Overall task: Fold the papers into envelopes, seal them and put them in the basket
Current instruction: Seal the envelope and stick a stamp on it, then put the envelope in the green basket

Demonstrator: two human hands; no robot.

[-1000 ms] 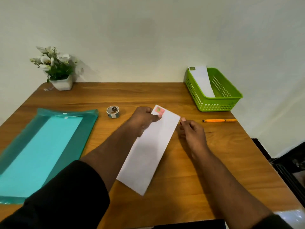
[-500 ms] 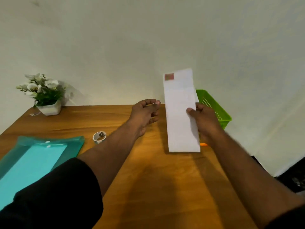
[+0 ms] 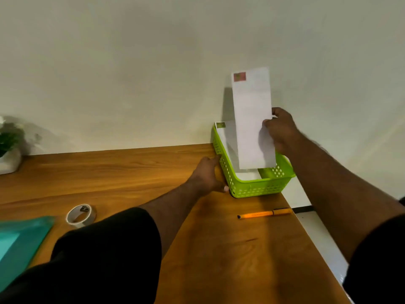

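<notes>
My right hand (image 3: 281, 130) grips a long white envelope (image 3: 252, 113) with a reddish stamp at its top corner, held upright over the green basket (image 3: 256, 188). The envelope's lower end dips inside the basket's rim. A second white envelope (image 3: 226, 140) with a green stamp leans in the basket's left side. My left hand (image 3: 207, 175) rests against the basket's left wall, fingers spread along it, holding nothing that I can see.
An orange pen (image 3: 264, 213) lies on the wooden table (image 3: 131, 172) in front of the basket. A roll of tape (image 3: 80, 215) and a teal folder (image 3: 19, 240) sit at the left. A potted plant (image 3: 8, 148) stands far left. The table's right edge is close to the basket.
My right hand took the envelope from the table, raised it and carried it right to the basket. My left hand let go and moved against the basket's side.
</notes>
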